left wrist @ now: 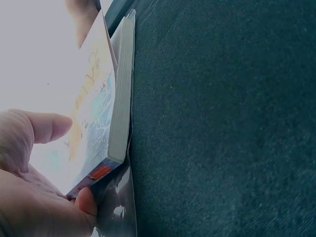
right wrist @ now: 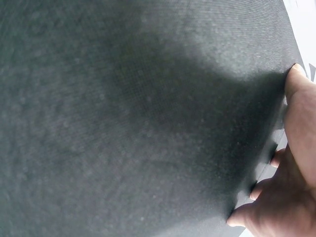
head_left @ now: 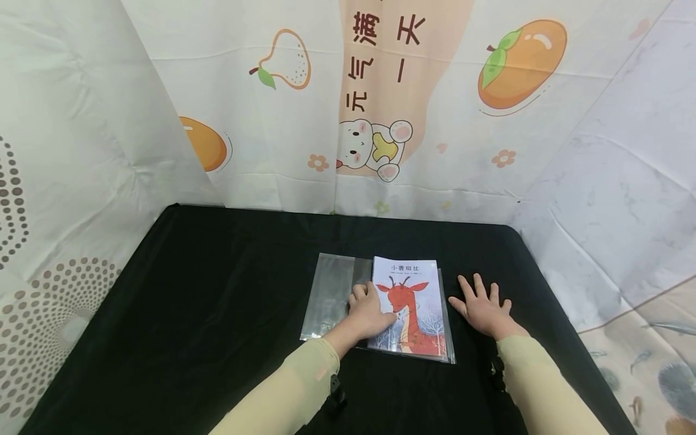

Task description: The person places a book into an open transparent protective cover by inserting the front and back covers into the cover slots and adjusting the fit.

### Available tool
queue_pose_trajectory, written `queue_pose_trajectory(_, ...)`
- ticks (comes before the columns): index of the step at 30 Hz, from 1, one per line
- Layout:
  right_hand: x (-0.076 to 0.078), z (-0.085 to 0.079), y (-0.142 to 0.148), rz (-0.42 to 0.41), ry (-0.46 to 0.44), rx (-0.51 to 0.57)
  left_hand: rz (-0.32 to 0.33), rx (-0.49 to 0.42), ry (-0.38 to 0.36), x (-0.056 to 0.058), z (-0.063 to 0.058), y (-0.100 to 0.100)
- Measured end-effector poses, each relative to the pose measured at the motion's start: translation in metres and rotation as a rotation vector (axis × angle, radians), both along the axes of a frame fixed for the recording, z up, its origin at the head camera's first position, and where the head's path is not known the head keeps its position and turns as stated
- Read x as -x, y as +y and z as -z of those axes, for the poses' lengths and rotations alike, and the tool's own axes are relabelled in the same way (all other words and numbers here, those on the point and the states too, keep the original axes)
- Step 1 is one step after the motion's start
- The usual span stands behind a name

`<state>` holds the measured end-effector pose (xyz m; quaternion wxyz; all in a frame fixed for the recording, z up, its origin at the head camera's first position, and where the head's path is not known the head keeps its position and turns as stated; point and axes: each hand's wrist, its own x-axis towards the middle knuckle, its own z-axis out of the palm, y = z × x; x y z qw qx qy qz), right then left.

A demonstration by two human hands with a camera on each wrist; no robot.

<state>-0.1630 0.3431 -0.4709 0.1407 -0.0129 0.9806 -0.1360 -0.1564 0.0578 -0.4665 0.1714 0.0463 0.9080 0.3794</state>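
Deer-cover paperback (head_left: 418, 332) is being held on a black tablecloth (head_left: 244, 290), over a clear plastic cover (head_left: 331, 290) that is being left showing past both its sides; whether any part is tucked inside cannot be told. By the left hand (head_left: 371, 314) the left edge is being gripped, with the thumb on the front and the fingers about the edge, so the paperback is probably being steadied against sliding on the glossy plastic. The right hand (head_left: 486, 311) is being rested on the cloth just beside it, spread and grasping nothing, perhaps as a support. One paperback, one plastic cover and two pale yellow sleeves (head_left: 283, 386) are being shown, plus two solid orange mangoes (head_left: 523, 65) on the curtain (head_left: 451, 145).
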Motion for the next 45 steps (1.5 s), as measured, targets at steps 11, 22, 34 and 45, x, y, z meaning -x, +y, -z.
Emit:
queue_pose_trajectory(11, 0.0, 0.001, 0.001, 0.0, -0.003, 0.009, 0.023, 0.021, -0.012, 0.001, -0.003, -0.004)
queue_pose_trajectory(22, -0.001, -0.001, 0.0, 0.002, -0.005, 0.009, 0.037, -0.097, -0.01, 0.0, -0.002, -0.013)
queue_pose_trajectory(34, -0.001, -0.002, -0.002, 0.004, 0.002, 0.007, 0.088, -0.159, 0.03, -0.002, -0.005, -0.034)
queue_pose_trajectory(45, -0.003, -0.002, -0.002, 0.001, 0.001, 0.001, 0.19, -0.035, 0.15, 0.011, -0.01, -0.089)
